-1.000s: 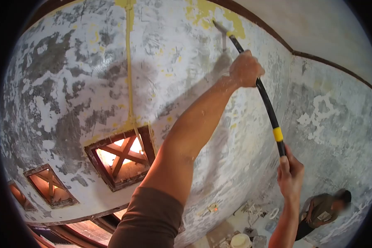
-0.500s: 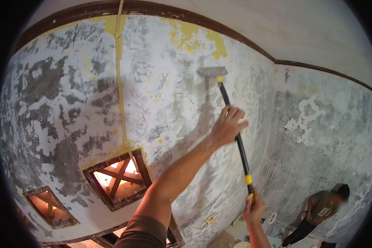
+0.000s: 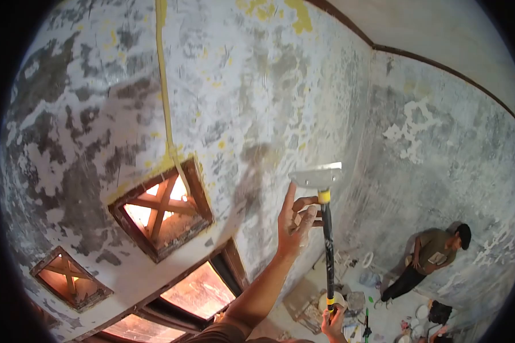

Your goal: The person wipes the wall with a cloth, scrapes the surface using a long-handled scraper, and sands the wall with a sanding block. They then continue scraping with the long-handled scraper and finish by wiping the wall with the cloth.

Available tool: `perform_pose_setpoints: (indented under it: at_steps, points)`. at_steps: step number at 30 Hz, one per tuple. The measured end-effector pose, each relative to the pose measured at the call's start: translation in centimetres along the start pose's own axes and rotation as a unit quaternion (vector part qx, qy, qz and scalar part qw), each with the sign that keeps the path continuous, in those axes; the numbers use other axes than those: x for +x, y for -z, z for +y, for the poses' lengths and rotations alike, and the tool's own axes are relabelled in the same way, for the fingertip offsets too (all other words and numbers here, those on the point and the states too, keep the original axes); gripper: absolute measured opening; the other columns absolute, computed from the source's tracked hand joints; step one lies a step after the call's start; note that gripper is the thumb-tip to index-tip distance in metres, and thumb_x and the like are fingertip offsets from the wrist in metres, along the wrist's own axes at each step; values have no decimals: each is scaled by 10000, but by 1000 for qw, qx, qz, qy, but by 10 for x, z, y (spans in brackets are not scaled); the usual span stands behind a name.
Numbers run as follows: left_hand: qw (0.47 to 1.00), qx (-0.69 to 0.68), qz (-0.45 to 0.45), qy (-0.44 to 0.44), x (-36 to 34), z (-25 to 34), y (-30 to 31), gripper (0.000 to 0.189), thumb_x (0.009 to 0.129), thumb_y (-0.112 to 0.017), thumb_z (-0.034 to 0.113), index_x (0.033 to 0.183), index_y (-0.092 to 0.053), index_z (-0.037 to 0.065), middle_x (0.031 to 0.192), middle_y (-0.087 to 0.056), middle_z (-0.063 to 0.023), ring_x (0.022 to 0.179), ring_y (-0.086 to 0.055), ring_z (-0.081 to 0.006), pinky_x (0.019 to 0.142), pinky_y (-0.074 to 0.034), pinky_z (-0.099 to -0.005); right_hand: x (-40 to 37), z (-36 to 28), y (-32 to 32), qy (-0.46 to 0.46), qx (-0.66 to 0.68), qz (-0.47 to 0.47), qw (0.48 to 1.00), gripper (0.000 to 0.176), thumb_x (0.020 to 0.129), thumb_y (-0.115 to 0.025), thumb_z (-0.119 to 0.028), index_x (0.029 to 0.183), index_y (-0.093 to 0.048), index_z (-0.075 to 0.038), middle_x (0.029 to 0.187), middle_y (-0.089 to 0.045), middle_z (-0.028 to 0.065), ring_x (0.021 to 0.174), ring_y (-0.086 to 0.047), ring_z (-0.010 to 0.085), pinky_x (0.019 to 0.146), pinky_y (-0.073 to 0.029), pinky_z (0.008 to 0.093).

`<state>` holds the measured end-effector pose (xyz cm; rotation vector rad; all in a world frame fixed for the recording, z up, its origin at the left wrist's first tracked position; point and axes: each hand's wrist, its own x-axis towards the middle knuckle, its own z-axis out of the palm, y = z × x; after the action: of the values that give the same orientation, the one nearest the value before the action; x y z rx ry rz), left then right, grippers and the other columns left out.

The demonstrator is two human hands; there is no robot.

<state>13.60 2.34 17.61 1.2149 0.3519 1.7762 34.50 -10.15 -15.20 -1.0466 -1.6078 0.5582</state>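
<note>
Compared w/ a half sec ago, the long-handled scraper [image 3: 328,246] had been brought lower, well below the yellow paint patch [image 3: 301,16], and its blade [image 3: 317,178] had been turned broad side to the view. Going by the shadow on the wall [image 3: 223,86], the blade was judged to be held clear of it, so scraping seemed paused. The left hand [image 3: 297,220] had been shifted up nr the blade: its index finger was raised, apart from the others, w/ the tip at the blade's lower edge, approx. touching. Whether the pole was gripped by its other fingers couldn't be told. The lower end was clamped in the fingers of the right hand [image 3: 333,323].

The surface was left patchy, grey & white w/ yellow flecks. It was crossed by a yellow conduit [image 3: 164,97], run down to a brown-framed opening w/ crossed bars [image 3: 165,207]; a smaller one [image 3: 68,275] was seen farther left. The ceiling [image 3: 440,46] was edged w/ brown trim [image 3: 423,57]. By the adjoining wall [image 3: 395,171] a co-worker [image 3: 435,250] was seen, hands nr waist. On the floor [image 3: 396,311], a pale bucket [image 3: 340,298] & misc. items were spread, mostly too small to ID.
</note>
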Motion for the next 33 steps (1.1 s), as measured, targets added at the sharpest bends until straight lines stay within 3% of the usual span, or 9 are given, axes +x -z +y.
perform_pose_setpoints:
  at_steps: [3,4,8,10,19,21,26,31,33]
  points:
    - [996,79,-45,-6,-31,-1,-4,405,938,-523,65,1323,-422,-6,1078,-599,-118,873,-629,-167,700,-561,-300,-43,11,6,10,-103,-22,994,316,901,-567,-209,1059,-423,24,763,-565,170,586,-550,338,555,-442,428]
    - [999,37,-29,10,-42,2,-13,257,923,-539,49,1166,-556,-34,1059,-600,-108,863,-632,-157,678,-566,-275,-53,5,7,-37,-86,-39,995,291,893,-567,-185,1051,-428,16,763,-567,176,603,-552,373,559,-437,457]
    - [996,56,-66,-27,-70,14,-14,164,874,-582,5,1015,-645,-49,1037,-612,-122,813,-645,-164,625,-563,-259,-73,-29,10,-77,-92,-23,992,260,900,-553,-171,1057,-437,2,742,-586,161,591,-578,361,544,-456,422]
    - [993,73,-85,-28,-80,23,-13,158,856,-594,-10,996,-650,-55,1033,-619,-133,813,-647,-166,629,-558,-255,-87,-28,11,-161,-83,-43,983,234,917,-539,-210,990,-445,-9,727,-569,117,593,-571,273,552,-445,366]
    - [988,99,-115,2,-133,45,-3,87,781,-665,-1,844,-663,-62,862,-675,-167,760,-656,-197,632,-465,-255,-148,-43,9,-235,-103,-42,966,188,881,-567,-157,971,-469,-25,705,-578,112,592,-594,258,552,-459,353]
    - [982,163,-92,32,-143,47,0,96,770,-675,14,809,-658,-73,841,-675,-186,712,-654,-203,620,-465,-259,-156,-48,7,-289,-95,-64,950,224,867,-594,-162,965,-452,-19,721,-602,180,677,-628,382,585,-483,411]
    - [975,186,-105,55,-150,44,4,98,772,-677,11,740,-630,-69,773,-672,-173,642,-645,-192,580,-459,-254,-163,-73,-2,-339,-94,-40,935,233,863,-629,-190,912,-481,-18,630,-557,115,560,-585,182,542,-461,319]
    - [974,174,-133,63,-157,31,5,92,787,-674,22,830,-652,-57,756,-669,-158,633,-637,-172,575,-455,-254,-184,-74,1,-370,-53,26,927,184,830,-643,-167,862,-505,-50,653,-583,58,627,-569,182,630,-435,340]
    - [967,179,-145,108,-159,28,1,95,788,-674,10,860,-662,-51,758,-672,-142,650,-631,-143,589,-459,-252,-188,-81,8,-340,-91,39,935,192,832,-660,-139,826,-519,-9,623,-573,96,561,-531,112,530,-434,292]
